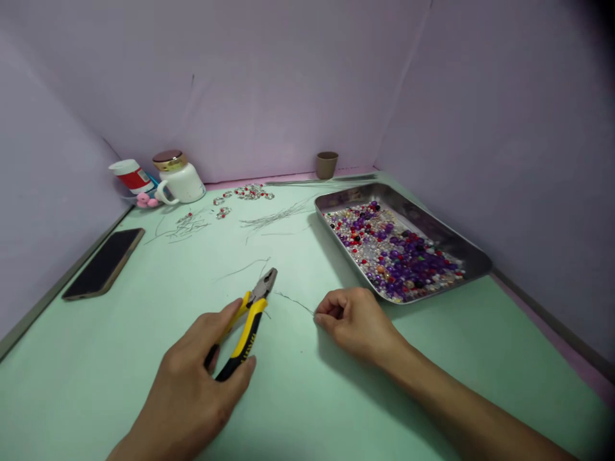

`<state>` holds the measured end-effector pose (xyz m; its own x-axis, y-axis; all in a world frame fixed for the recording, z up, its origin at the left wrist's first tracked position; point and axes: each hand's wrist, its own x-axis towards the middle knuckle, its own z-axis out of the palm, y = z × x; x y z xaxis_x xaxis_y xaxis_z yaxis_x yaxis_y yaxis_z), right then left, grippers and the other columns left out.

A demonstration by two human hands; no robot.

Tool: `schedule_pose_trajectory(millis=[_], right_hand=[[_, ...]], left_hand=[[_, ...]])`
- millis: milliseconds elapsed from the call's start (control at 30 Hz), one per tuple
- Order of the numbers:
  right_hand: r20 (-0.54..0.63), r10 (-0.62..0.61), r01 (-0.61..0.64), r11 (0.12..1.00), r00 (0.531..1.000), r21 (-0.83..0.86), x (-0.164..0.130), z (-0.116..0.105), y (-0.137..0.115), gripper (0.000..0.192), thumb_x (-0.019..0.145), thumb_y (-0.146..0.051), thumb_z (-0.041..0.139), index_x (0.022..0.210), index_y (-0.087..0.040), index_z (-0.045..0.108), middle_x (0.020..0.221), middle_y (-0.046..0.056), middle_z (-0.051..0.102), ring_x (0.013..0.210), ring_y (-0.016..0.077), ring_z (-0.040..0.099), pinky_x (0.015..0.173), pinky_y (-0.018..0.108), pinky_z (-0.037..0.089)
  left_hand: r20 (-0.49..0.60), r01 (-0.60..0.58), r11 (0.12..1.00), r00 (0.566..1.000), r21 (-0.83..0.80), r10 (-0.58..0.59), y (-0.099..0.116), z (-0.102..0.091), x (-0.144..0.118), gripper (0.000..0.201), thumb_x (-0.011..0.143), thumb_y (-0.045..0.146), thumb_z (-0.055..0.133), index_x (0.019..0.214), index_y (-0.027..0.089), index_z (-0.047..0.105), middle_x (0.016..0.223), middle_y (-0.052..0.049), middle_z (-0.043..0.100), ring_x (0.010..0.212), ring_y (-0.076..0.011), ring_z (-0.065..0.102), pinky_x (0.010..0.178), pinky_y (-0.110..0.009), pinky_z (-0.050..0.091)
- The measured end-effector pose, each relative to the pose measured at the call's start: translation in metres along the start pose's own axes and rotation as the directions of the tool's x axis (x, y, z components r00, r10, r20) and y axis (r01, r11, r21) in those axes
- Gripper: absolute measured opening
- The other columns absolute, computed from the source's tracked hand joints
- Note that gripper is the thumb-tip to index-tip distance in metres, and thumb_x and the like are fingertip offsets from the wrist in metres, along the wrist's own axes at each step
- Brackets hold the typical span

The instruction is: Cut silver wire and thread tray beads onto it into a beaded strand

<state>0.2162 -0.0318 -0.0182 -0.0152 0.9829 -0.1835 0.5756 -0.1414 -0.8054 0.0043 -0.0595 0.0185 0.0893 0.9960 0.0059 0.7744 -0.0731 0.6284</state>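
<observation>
Along the far left edge of the green tabletop point(144, 307), one dark phone point(104, 262) is lying flat, close beside the raised rim. Behind it, near the back wall, one red-and-white tube point(131, 175), one white jar point(179, 177) with a gold lid and a few pink bits are crowding the corner. Short lengths of cut wire point(185, 225) are lying scattered just in front of the jar, and a small cluster of finished bead links point(247, 191) is sitting beyond them. A broad bare stretch is lying open between the phone and the left hand point(192, 384), which is resting low in the foreground with its fingers point(225, 315) grasping the yellow-and-black handles of one pair of pliers point(247, 323), the nose pointing up and to the right. Just beside the pliers' tip, one thin wire point(293, 301) is lying on the tabletop, and the right hand point(355, 320) is pinching its near end, fingers point(327, 314) curled in tight. At the back wall one small brown cup point(327, 164) is standing alone. One steel tray point(451, 240), full of purple, red and clear beads point(398, 253), is sitting near the right edge, just beyond the right hand, leaving a clear strip of tabletop to its right.
</observation>
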Motion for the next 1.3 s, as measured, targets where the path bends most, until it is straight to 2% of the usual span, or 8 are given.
schedule_pose_trajectory(millis=[67, 233, 300, 433, 600, 767, 933, 1300], right_hand=[[-0.004, -0.013, 0.013, 1.0, 1.0, 0.002, 0.0, 0.001, 0.001, 0.011, 0.061, -0.017, 0.054, 0.057, -0.015, 0.063, 0.051, 0.002, 0.061, 0.046, 0.0104, 0.051, 0.042, 0.019, 0.035], [0.027, -0.011, 0.011, 1.0, 1.0, -0.002, 0.0, 0.002, 0.002, 0.012, 0.062, -0.018, 0.052, 0.058, -0.015, 0.063, 0.051, 0.002, 0.06, 0.044, 0.0101, 0.049, 0.041, 0.019, 0.034], [0.045, -0.003, 0.003, 1.0, 0.999, 0.005, -0.001, 0.002, 0.002, 0.012, 0.062, -0.019, 0.052, 0.058, -0.015, 0.062, 0.05, 0.002, 0.059, 0.044, 0.0099, 0.048, 0.04, 0.019, 0.033], [0.054, -0.008, 0.007, 1.0, 0.999, 0.013, -0.003, 0.002, 0.004, 0.012, 0.062, -0.018, 0.051, 0.057, -0.015, 0.062, 0.05, 0.001, 0.058, 0.045, 0.0101, 0.048, 0.041, 0.019, 0.033], [0.044, -0.018, 0.017, 1.0, 0.999, 0.015, -0.003, 0.002, 0.005, 0.012, 0.062, -0.018, 0.05, 0.057, -0.015, 0.061, 0.05, 0.001, 0.058, 0.045, 0.0101, 0.048, 0.04, 0.019, 0.033], [0.046, -0.016, 0.016, 1.0, 0.999, -0.005, -0.003, 0.002, 0.004, 0.011, 0.061, -0.018, 0.051, 0.056, -0.015, 0.061, 0.049, 0.001, 0.058, 0.044, 0.0105, 0.049, 0.04, 0.019, 0.033], [0.018, -0.074, 0.074, 0.997, 0.997, -0.009, -0.004, 0.004, 0.006, 0.01, 0.061, -0.016, 0.049, 0.056, -0.016, 0.059, 0.05, 0.0, 0.058, 0.044, 0.0099, 0.049, 0.041, 0.019, 0.033], [0.002, -0.103, 0.103, 0.991, 0.995, -0.084, -0.007, 0.002, 0.002, 0.01, 0.064, -0.017, 0.049, 0.058, -0.017, 0.057, 0.051, -0.001, 0.057, 0.045, 0.0096, 0.047, 0.042, 0.02, 0.031]], left_hand=[[-0.033, -0.015, 1.0, 0.999, -0.023, 0.014, -0.001, 0.001, -0.002, 0.054, 0.065, 0.031, 0.059, 0.118, 0.029, 0.047, 0.112, -0.004, 0.054, 0.1, -0.0261, 0.049, 0.084, -0.033, 0.038], [0.115, -0.012, 0.992, 0.993, 0.122, -0.002, -0.002, 0.006, -0.003, 0.053, 0.067, 0.029, 0.053, 0.119, 0.027, 0.049, 0.092, -0.004, 0.059, 0.075, -0.022, 0.056, 0.067, -0.032, 0.043], [0.106, 0.03, 0.987, 0.993, 0.16, -0.048, -0.001, 0.006, 0.0, 0.053, 0.066, 0.03, 0.052, 0.119, 0.027, 0.049, 0.09, -0.004, 0.059, 0.072, -0.0217, 0.057, 0.066, -0.033, 0.043], [0.018, 0.1, 0.983, 0.994, 0.151, -0.104, -0.002, 0.002, 0.005, 0.051, 0.066, 0.032, 0.052, 0.117, 0.024, 0.052, 0.095, -0.004, 0.06, 0.081, -0.0236, 0.057, 0.076, -0.036, 0.042], [0.059, -0.016, 0.998, 0.998, 0.066, 0.013, 0.0, 0.004, 0.001, 0.053, 0.067, 0.033, 0.054, 0.119, 0.023, 0.049, 0.102, -0.005, 0.058, 0.092, -0.0244, 0.054, 0.081, -0.034, 0.04], [0.07, 0.112, 0.97, 0.989, 0.216, -0.13, 0.0, 0.0, 0.007, 0.053, 0.066, 0.032, 0.054, 0.118, 0.026, 0.05, 0.093, -0.005, 0.06, 0.087, -0.0275, 0.056, 0.08, -0.039, 0.04], [0.009, 0.07, 0.995, 0.997, 0.073, -0.071, -0.001, -0.001, 0.006, 0.053, 0.065, 0.032, 0.055, 0.117, 0.025, 0.051, 0.102, -0.005, 0.059, 0.097, -0.0267, 0.053, 0.084, -0.036, 0.039], [0.199, 0.139, 0.977, 0.965, 0.16, -0.17, 0.005, -0.009, 0.011, 0.054, 0.067, 0.03, 0.052, 0.121, 0.026, 0.048, 0.11, -0.007, 0.058, 0.099, -0.0297, 0.053, 0.081, -0.039, 0.04]])
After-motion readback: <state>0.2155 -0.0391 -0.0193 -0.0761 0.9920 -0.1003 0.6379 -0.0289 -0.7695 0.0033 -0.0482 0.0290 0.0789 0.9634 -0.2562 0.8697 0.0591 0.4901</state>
